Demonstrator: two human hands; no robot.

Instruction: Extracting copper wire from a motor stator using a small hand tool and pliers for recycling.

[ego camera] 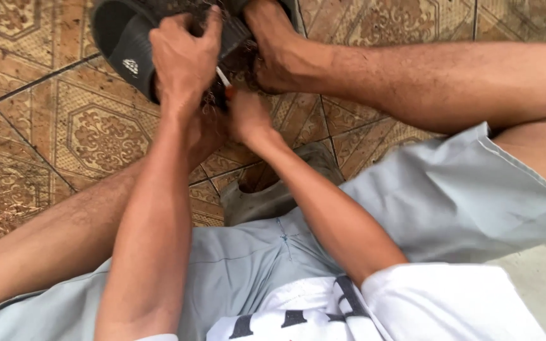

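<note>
A black rubber sandal (121, 50) lies on the patterned brown floor tiles (96, 132) near the top of the view, and a dark, rough mass that seems to be fibrous material (238, 35) sits just beside it, between the person's feet. The left hand (184, 60) is pressed down on this dark mass, fingers curled over its top edge and knuckles raised, so the hand is closed in a grip on it. The right hand (248, 117) sits just below and to the right, fingers drawn together around a small tool (224, 81) with a thin white shaft and an orange part at the grip; its tip points up toward the dark mass and meets it next to the left hand. The two hands are close together, nearly touching.

The right foot (273, 50) rests against the dark mass from the right side. What the mass actually is cannot be made out: the left hand covers most of it and the top frame edge cuts it off. The tool's working end is hidden too. Grey shorts (437, 196) and a white shirt (450, 303) fill the lower part.
</note>
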